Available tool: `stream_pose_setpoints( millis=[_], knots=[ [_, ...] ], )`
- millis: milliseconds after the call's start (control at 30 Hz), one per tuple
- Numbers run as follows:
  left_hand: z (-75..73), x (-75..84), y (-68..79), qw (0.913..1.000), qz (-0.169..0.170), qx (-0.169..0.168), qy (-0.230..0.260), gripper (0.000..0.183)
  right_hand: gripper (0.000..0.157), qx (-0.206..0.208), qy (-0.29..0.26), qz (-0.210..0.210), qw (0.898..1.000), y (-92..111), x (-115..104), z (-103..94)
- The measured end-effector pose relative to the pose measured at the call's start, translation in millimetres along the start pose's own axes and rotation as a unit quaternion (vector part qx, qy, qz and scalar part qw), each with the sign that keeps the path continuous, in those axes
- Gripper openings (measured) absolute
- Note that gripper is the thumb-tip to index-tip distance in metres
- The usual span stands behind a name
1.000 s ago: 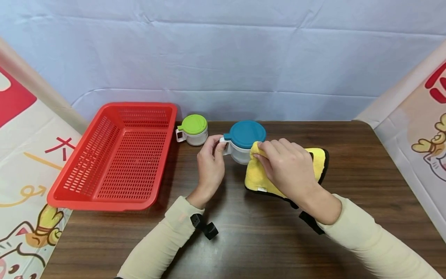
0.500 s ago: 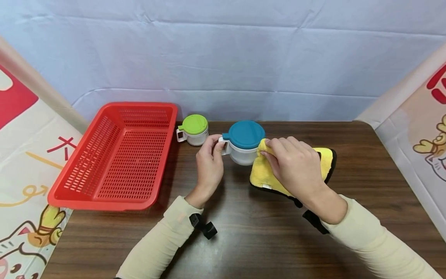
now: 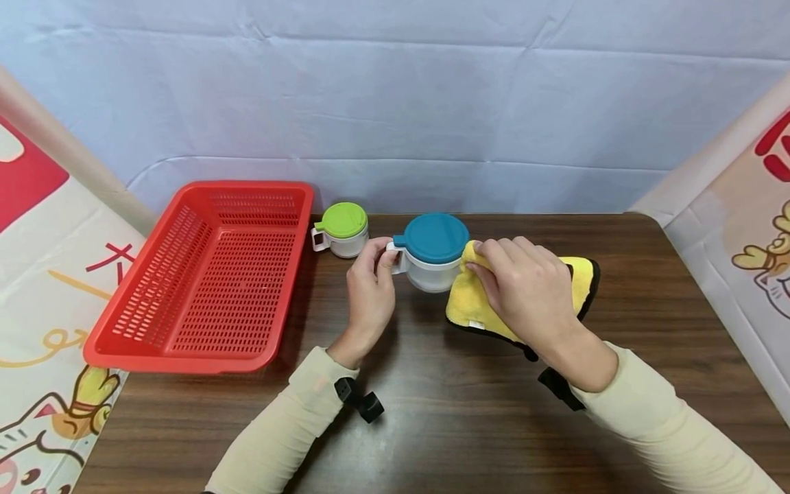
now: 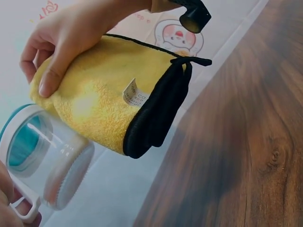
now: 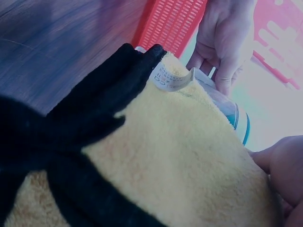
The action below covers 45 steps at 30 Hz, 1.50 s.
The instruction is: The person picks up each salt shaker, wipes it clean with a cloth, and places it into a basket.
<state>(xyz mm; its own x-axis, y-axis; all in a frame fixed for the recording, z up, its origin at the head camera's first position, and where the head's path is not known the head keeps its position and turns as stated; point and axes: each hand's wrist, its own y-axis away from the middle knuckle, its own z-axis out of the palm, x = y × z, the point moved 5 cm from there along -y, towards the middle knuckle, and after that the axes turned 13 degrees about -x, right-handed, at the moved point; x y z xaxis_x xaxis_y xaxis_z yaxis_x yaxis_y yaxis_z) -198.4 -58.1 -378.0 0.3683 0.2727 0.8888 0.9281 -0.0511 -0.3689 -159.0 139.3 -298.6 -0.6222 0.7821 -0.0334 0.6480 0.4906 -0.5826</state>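
A clear seasoning jar [image 3: 432, 276] with a blue lid [image 3: 437, 238] is held by its white handle [image 3: 399, 259], which my left hand [image 3: 372, 291] pinches between thumb and fingers. My right hand [image 3: 527, 291] grips a folded yellow towel [image 3: 472, 302] with black edging. The towel's near edge touches the jar's right side or lies very close to it; the left wrist view shows the towel [image 4: 99, 99] against the jar's upper wall [image 4: 66, 146]. In the right wrist view the towel [image 5: 189, 156] covers much of the jar.
A smaller jar with a green lid [image 3: 344, 221] stands at the table's back, left of the blue-lidded one. Left of it sits a red perforated basket [image 3: 280, 302]. The wooden table [image 3: 432, 425] ends at a pale cloth backdrop [image 3: 395, 103].
My right hand and the towel have shifted to the right, most of it in the first half second. The left hand and the jar have barely moved.
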Motion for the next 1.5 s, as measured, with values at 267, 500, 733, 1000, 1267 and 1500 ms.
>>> stream_pose_setpoints(
  millis=[267,500,733,1000,1267,1500],
  knots=[
    [-1.1,-0.4,-0.1,1.0000,0.000,-0.005,-0.005,0.017,0.018,-0.003,-0.020,0.011,1.000,-0.5,10.8,4.0],
    [0.3,-0.4,-0.4,0.9999,0.006,-0.009,-0.011,0.015,0.015,-0.021,-0.040,0.030,0.999,-1.9,24.1,8.1],
    [2.2,0.4,-0.8,0.9999,0.009,-0.013,-0.008,0.016,0.015,-0.028,-0.057,0.043,0.997,-5.9,34.6,12.9],
    [2.7,0.4,0.2,0.9999,-0.007,-0.011,0.004,0.017,0.016,-0.034,-0.064,0.052,0.996,-9.8,42.0,20.3],
    [4.3,-0.2,1.0,0.9998,-0.010,-0.012,0.009,0.017,0.017,-0.030,-0.057,0.061,0.996,-9.9,47.0,21.2],
    [3.5,-1.5,0.7,0.9997,-0.016,-0.011,0.017,0.017,0.017,-0.023,-0.055,0.061,0.996,-8.1,49.8,19.2]
  ],
)
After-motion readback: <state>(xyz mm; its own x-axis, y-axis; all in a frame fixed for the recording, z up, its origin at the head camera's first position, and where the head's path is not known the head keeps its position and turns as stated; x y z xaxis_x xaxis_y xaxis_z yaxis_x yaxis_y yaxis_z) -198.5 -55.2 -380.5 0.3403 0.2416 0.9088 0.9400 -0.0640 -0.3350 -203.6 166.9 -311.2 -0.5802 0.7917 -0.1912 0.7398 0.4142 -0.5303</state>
